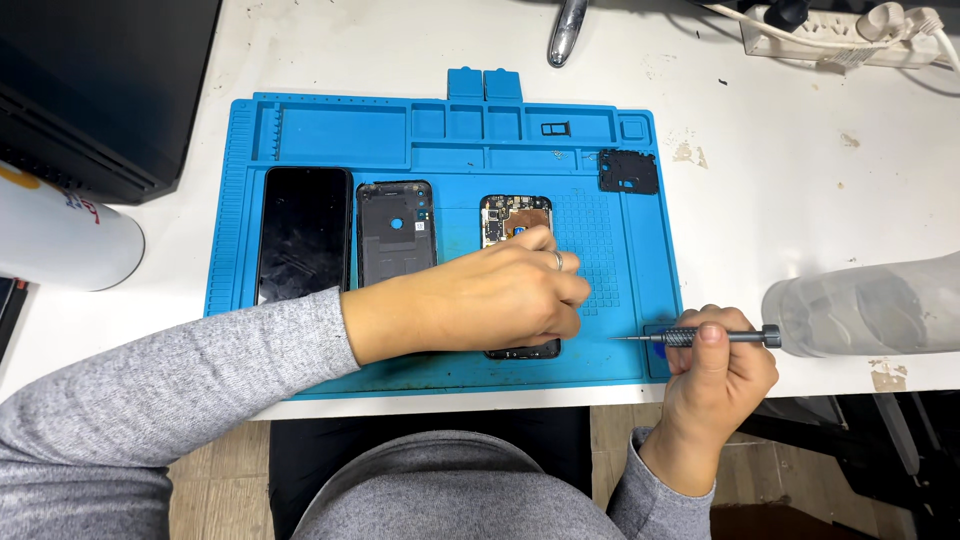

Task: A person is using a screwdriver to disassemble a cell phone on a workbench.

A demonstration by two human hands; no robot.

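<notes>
An opened phone (515, 222) lies on the blue repair mat (330, 135), its circuit board showing at the top. My left hand (480, 300) rests across its lower part, fingertips pinched over the board; whether they hold a small part I cannot tell. My right hand (715, 365) grips a grey precision screwdriver (700, 338) at the mat's front right corner, tip pointing left toward the phone. A black back cover (396, 230) and a dark-screened phone (305, 232) lie to the left on the mat.
A small black inner plate (628, 171) lies at the mat's back right. A clear plastic bottle (865, 305) lies at right, a white cylinder (60, 240) at left, a power strip (850, 35) at back right, a dark monitor (100, 80) at back left.
</notes>
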